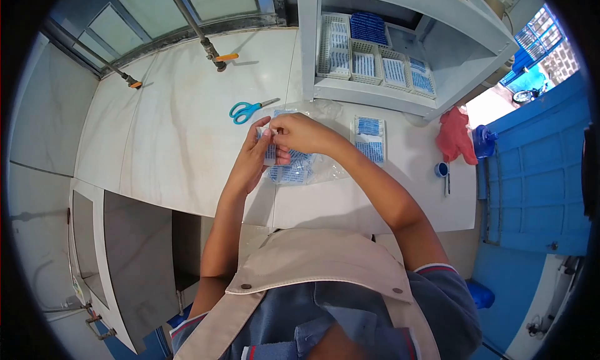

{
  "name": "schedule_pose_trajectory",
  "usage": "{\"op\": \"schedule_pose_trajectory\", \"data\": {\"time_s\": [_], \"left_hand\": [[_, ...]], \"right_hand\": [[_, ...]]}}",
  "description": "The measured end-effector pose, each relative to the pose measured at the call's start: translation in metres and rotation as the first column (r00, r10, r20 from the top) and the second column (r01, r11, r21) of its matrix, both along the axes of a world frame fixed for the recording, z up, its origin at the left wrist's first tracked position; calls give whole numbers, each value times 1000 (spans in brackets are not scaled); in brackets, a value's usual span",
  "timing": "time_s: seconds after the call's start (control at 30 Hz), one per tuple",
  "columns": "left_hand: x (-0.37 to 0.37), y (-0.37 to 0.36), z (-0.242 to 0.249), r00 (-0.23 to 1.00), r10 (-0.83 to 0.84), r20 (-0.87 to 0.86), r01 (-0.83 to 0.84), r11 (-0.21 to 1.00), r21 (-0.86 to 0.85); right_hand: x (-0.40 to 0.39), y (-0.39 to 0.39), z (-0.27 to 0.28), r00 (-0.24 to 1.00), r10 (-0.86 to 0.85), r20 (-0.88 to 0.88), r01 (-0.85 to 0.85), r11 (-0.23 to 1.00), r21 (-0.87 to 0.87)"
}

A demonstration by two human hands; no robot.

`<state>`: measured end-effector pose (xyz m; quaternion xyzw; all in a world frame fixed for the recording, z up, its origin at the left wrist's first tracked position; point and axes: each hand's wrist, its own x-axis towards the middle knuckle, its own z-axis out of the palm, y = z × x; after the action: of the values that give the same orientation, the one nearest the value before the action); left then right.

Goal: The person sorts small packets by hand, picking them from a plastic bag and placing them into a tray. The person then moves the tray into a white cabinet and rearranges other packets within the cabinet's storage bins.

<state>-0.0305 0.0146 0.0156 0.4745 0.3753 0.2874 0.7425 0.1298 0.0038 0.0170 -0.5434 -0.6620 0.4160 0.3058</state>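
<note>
My left hand (251,157) is closed around a small white sachet with blue print (270,152), held upright over the worktop. My right hand (301,132) pinches at the sachet's upper end, its fingertips close to my left thumb. Beneath both hands lies a clear plastic bag (303,171) with several blue-and-white sachets in it. Scissors with turquoise handles (242,113) rest just beyond my left hand, blades pointing right. To the right of my right hand sits a small white tray (384,138) holding more blue-printed sachets in two groups.
A white shelf unit (307,47) at the back holds several baskets (324,65) of sachets. Two taps with orange handles (227,57) stand at the back left. On the right are a red plastic bag (455,135), a blue bottle (484,141), a small blue round container (441,169) and a pen (447,185).
</note>
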Motion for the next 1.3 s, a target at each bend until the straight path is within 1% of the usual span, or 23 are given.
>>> {"op": "schedule_pose_trajectory", "data": {"time_s": [0.07, 0.2, 0.27, 0.3, 0.33, 0.37, 0.4, 0.53, 0.6, 0.63, 0.7, 0.73, 0.77, 0.8, 0.87, 0.97, 1.03, 1.07, 1.1, 1.13, 1.17, 1.23, 1.3], "left_hand": [[-3, 4, -2, 996, -90, 22, 89, 995, 35], [-19, 9, -1, 999, 10, 44, -12, 999, 36], [-29, 7, 6, 992, 69, 102, -72, 997, 20], [-30, 5, 7, 993, 64, 100, -63, 998, -15], [-29, 2, 7, 993, 61, 96, -60, 998, -16], [-26, -1, 8, 996, 28, 83, -24, 998, -52], [-22, -5, 8, 997, -5, 72, 11, 996, -87], [-19, -7, -3, 998, -57, 29, 61, 980, -187], [-18, -7, -7, 1000, -21, 18, 24, 984, -176], [-18, -7, -7, 1000, 14, 7, -13, 986, -168], [-17, -2, -9, 1000, 17, 6, -16, 984, -180], [-17, -1, -10, 1000, 17, 1, -16, 980, -198], [-16, -2, -9, 1000, 18, 2, -17, 980, -200], [-15, -1, -8, 1000, 5, 6, -4, 980, -198], [-11, -3, -4, 1000, -15, 11, 17, 981, -193], [-3, -10, 1, 993, -13, 121, 39, 976, -212], [3, -12, 3, 985, 52, 163, -3, 958, -286], [3, -12, -1, 985, 54, 161, -6, 958, -286], [4, -12, -4, 965, 62, 255, 19, 952, -306], [4, -11, -6, 935, 72, 346, 47, 945, -323], [5, -12, -8, 936, 73, 344, 45, 946, -322], [10, -17, 5, 920, 174, 353, -26, 922, -386], [9, -17, 4, 920, 161, 357, -19, 929, -371]], "right_hand": [[-3, -2, 0, 996, -71, -61, 81, 981, 175], [12, -6, 0, 985, -167, -47, 171, 980, 103], [16, -12, -13, 918, -25, 396, 39, 999, -27], [11, -18, -29, 902, -66, 427, 43, 997, 64], [6, -19, -44, 903, -68, 424, 46, 997, 62], [0, -19, -58, 880, -204, 430, 55, 941, 333], [-5, -18, -64, 854, -335, 399, 49, 814, 579], [-8, -14, -76, 790, -318, 525, -6, 851, 525], [1, -6, -73, 819, -298, 490, 111, 921, 373], [7, -7, -62, 819, -297, 490, 109, 920, 376], [29, -15, -36, 957, -281, 66, 279, 960, 29], [37, -18, -29, 958, -278, 68, 277, 960, 29], [44, -21, -24, 932, -313, -184, 294, 948, -124], [50, -25, -17, 834, -364, -414, 269, 924, -272], [55, -32, -7, 817, -357, -452, 245, 926, -288], [48, -47, 4, 755, -397, -522, 304, 917, -257], [29, -56, 3, 823, -420, -382, 497, 859, 127], [19, -60, 1, 823, -418, -384, 495, 860, 125], [9, -64, -3, 922, -340, -187, 388, 799, 459], [1, -67, -6, 949, -311, 41, 188, 668, 720], [-4, -70, -8, 950, -310, 38, 189, 668, 720], [-11, -73, -11, 910, -273, 311, -80, 622, 779], [-14, -77, -9, 899, -289, 329, -88, 618, 781]]}}
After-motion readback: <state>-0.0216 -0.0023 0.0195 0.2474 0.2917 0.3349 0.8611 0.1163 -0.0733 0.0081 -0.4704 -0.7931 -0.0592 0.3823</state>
